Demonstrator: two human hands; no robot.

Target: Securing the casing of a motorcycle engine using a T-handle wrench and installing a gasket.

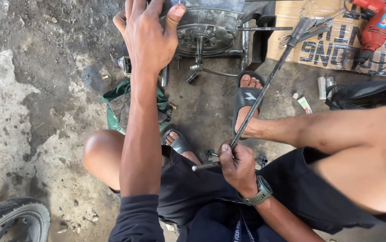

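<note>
Gripping a long metal rod [264,85], the right hand [237,165] sits near the middle of the scene with its fingers wrapped tight round the near end, thumb pressed on top. That rod is thin, dark and dull, a straight bar with a short crosspiece sticking out left of the fist. Its long axis runs diagonally, from the fist up and to the right, and the far tip reaches a forked metal head lying at the edge of a sheet of cardboard [336,40]. A grey wristwatch [259,192] sits on the right wrist.

Farther off, the left hand [150,36] is spread over the rim of a round metal engine cover [206,33], thumb hooked on the top edge and fingers curled over the far side; it grasps the cover and is not fully closed. This cover is grey, scuffed and dish-shaped, with a short shaft jutting from its centre.

Underneath lies rough, stained concrete floor [36,116]. A crumpled green rag [116,101] lies left of the forearm, 2 black sandals show on the feet, a red power drill [377,27] rests on the cardboard at far right, and a tyre [11,219] shows at near left
</note>
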